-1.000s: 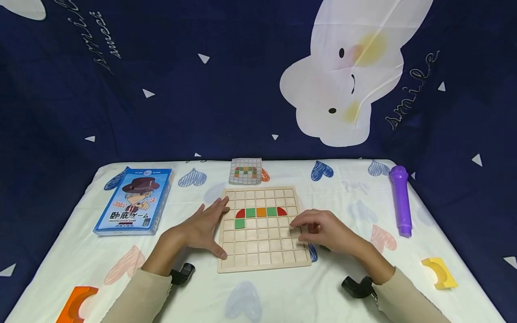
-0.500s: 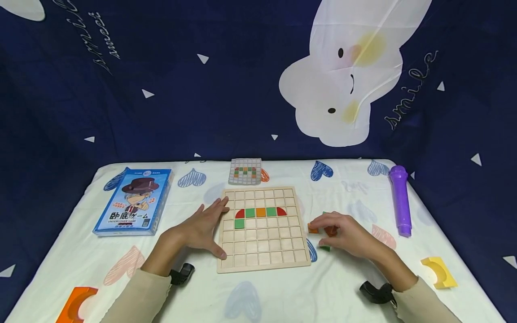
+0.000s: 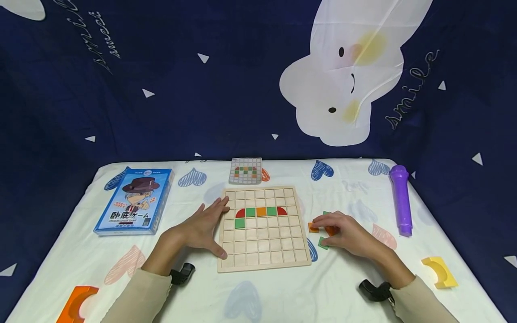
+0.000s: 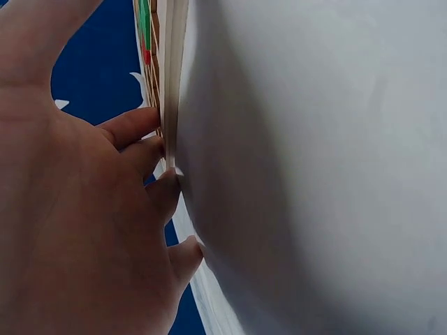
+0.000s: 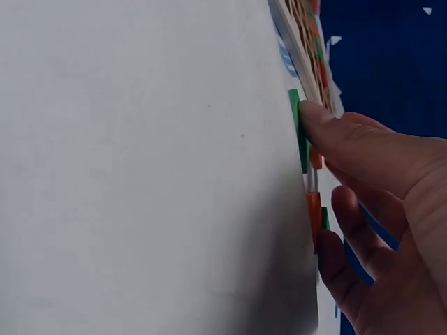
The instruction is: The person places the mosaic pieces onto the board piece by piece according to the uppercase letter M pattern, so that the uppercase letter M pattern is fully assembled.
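Note:
A wooden grid board [image 3: 264, 246] lies in the middle of the table in the head view. On it sit several tiles: two red quarter-rounds, green squares and an orange square [image 3: 261, 211]. My left hand [image 3: 199, 228] rests spread along the board's left edge, thumb near the front corner. Just right of the board, my right hand [image 3: 343, 232] reaches over loose tiles. Its thumb touches a green tile [image 5: 298, 129], seen edge-on in the right wrist view, and its index fingertip is at an orange tile [image 3: 313, 228]. Another orange tile [image 5: 314, 220] lies partly hidden under the fingers.
Behind the board lies a small pattern card [image 3: 245, 171]. A blue game box [image 3: 133, 202] is at the left, a purple tube-shaped thing [image 3: 400, 202] at the right. An orange arch block [image 3: 74, 305] and a yellow arch block [image 3: 441, 272] lie nearer the front.
My right hand has moved right, from the board's right edge to the loose tiles. The green tile under its thumb has shifted slightly away from me. The left hand has stayed put.

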The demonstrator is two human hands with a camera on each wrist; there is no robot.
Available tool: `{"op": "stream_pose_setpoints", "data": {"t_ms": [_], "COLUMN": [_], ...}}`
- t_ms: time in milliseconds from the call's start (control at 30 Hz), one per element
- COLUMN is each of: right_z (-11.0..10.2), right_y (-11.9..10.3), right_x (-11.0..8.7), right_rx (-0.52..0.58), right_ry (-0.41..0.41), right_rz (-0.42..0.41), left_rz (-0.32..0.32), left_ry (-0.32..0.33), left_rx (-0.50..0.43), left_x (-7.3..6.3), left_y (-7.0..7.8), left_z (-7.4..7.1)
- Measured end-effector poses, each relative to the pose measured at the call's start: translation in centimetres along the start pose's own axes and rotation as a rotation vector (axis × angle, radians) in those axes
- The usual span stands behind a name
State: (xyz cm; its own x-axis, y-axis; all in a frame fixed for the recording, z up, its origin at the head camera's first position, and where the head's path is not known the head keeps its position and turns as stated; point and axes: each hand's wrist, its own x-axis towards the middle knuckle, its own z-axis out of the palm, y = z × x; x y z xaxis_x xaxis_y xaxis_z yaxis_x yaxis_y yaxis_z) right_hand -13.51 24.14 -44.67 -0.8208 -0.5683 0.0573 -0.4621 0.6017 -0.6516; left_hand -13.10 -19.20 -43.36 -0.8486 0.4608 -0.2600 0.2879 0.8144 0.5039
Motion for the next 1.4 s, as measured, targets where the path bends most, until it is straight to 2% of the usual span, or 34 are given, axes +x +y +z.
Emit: {"op": "stream_pose_setpoints", "data": {"t_ms": [400, 667, 767, 1000, 1100, 1400], "right_z": [0.2, 0.2, 0.1, -0.2, -0.2, -0.5], "right_y": [0.2, -0.1, -0.3, -0.4, -0.4, -1.0], "right_x": [1.1, 1.5, 1.7, 2.1, 2.2, 2.6], "right_rx": [-0.029, -0.050, -0.051, -0.042, -0.050, 0.000], "right_ry": [-0.003, 0.004, -0.003, -0.038, -0.044, 0.017], "right_rz": [0.003, 0.008, 0.010, 0.021, 0.016, -0.032], "left_rz": [0.007, -0.013, -0.027, -0.001, -0.012, -0.012], "left_ry": [0.001, 0.007, 0.002, 0.003, -0.001, 0.002], "left_rx": [0.002, -0.001, 0.002, -0.008, -0.006, -0.011], "left_x": [-0.1, 0.0, 0.1, 0.0, 0.1, 0.0], "left_y": [0.2, 0.3, 0.5, 0.4, 0.4, 0.4], "left_z": [-0.2, -0.2, -0.2, -0.2, -0.2, -0.2]}}
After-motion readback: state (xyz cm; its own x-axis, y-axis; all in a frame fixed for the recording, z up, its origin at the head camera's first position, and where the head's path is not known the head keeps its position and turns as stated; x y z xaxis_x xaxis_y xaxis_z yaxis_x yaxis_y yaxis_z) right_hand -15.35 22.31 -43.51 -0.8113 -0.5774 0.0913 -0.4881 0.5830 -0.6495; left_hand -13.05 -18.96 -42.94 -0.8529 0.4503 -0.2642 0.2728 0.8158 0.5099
